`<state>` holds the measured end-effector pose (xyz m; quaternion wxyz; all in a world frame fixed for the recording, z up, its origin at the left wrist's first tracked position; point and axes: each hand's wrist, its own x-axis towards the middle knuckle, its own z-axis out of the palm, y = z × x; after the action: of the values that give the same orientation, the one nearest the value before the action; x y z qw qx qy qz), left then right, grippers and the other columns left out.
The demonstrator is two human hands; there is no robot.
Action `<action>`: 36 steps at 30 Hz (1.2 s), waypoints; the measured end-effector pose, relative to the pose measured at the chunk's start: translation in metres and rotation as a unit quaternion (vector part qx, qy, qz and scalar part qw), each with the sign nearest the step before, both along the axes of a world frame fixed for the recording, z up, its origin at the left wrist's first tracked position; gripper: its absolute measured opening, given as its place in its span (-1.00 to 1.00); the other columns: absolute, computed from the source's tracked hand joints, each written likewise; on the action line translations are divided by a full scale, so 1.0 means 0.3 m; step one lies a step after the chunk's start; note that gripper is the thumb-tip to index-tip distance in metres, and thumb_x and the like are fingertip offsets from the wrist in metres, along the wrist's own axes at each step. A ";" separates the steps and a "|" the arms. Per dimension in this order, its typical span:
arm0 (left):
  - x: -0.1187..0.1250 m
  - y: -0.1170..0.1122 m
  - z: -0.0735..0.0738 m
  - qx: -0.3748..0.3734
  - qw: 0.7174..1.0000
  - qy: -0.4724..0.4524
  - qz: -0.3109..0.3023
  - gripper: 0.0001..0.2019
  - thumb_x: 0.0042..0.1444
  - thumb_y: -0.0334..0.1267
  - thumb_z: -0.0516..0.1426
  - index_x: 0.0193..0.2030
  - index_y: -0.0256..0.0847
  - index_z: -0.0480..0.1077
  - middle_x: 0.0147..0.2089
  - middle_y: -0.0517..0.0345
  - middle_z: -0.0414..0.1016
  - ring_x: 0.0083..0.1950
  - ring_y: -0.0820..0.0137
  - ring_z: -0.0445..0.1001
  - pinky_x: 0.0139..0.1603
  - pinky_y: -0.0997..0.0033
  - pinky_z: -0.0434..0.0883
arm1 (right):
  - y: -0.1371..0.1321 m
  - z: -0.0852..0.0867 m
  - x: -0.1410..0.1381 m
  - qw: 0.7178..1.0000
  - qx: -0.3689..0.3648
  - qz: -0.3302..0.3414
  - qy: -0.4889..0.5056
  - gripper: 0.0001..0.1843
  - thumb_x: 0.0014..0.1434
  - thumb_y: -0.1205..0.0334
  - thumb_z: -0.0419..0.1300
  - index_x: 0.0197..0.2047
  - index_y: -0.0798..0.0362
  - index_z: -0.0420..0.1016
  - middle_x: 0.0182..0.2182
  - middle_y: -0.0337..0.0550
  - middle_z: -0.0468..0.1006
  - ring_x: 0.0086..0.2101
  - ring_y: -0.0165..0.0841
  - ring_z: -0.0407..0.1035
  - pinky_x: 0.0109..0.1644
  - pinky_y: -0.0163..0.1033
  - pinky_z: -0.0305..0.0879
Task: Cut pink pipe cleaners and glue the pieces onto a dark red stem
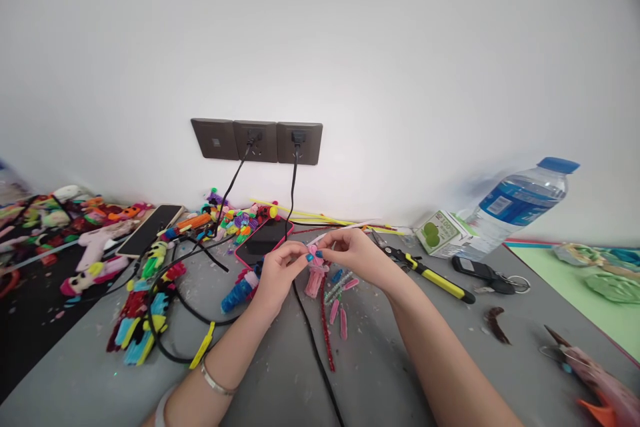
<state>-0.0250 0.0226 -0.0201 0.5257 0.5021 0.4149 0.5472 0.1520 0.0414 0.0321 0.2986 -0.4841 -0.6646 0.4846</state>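
A small pink pipe-cleaner figure [315, 281] is held up over the grey table in the middle of the head view. My left hand [280, 272] pinches its top between thumb and fingertips. From the other side my right hand [356, 252] is closed at the same spot, its thumb meeting the left one. A pale pipe cleaner [345, 225] runs out behind the right fingers; where its end sits is hidden. Just below lie a red tinsel pipe cleaner [326, 327], a silvery green one [338, 288] and several short pink pieces [343, 323].
Yellow-handled pliers [430, 273], a small box [443, 233], a tilted water bottle [523, 207] and keys [487, 275] lie right. Scissors [590, 373] are near the right edge. Pipe-cleaner dolls [145, 313], black cables [313, 340] and a pink-edged phone [263, 240] occupy the left and middle.
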 end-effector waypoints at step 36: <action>-0.008 0.002 0.004 -0.007 1.000 0.006 -0.016 -0.75 -0.08 -0.09 0.36 -0.42 -0.25 0.56 -0.29 0.02 0.53 -0.30 0.37 0.43 -0.32 0.46 0.37 | 0.006 -0.002 0.009 0.999 -0.011 0.035 0.012 -0.81 0.09 0.14 0.26 -0.37 0.10 0.61 -0.41 -0.18 0.61 -0.44 -0.40 0.37 -0.36 -0.31 0.24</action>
<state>-0.0273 0.0233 -0.0190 0.5358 0.5079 0.4137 0.5327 0.1546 0.0431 0.0314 0.2844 -0.4581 -0.6716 0.5081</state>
